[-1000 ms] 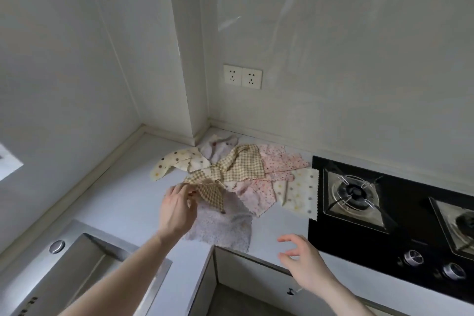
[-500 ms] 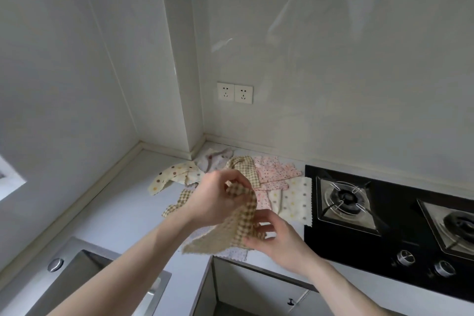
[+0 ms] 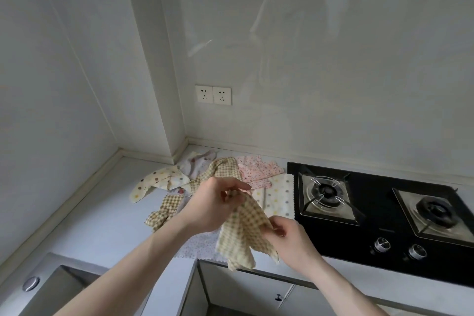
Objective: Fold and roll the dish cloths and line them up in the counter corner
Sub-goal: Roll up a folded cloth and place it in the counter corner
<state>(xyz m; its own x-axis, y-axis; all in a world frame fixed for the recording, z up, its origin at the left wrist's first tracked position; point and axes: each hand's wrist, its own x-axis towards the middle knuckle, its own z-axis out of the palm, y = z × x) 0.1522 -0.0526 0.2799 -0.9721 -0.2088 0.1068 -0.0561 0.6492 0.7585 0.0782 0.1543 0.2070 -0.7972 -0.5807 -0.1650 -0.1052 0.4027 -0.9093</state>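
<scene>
Holding a tan-and-cream checked dish cloth [image 3: 241,233] up off the counter, that's where things are at: the left hand [image 3: 213,206] pinches the top corner of it with thumb and fingertips closed together, and the right hand [image 3: 287,238] grips the right-hand edge lower down, fingers curled in on the fabric. The cloth hangs slantwise between them, long axis running from the upper hand down and to the right, with the loose bottom end drooping past the front edge of the pale grey countertop [image 3: 97,220]. So the free corners lie below both hands, and I'd guess the right one is nearer to them for squaring it up into a first fold. Nothing's folded or rolled yet as far as I can see. Right behind the hands sits the heap of other cloths: a cream one with big brown dots [image 3: 156,179], a pink floral one [image 3: 256,169], a white one with pastel dots [image 3: 277,195], another checked one [image 3: 164,210], and a white speckled one [image 3: 197,244] spread flat underneath. That pile takes up most of the laying-out space, and the black glass gas hob [image 3: 379,213] sits close on the right, steel sink [image 3: 51,287] down left. The corner by the wall pillar [image 3: 156,84] is partly covered with cloth.
</scene>
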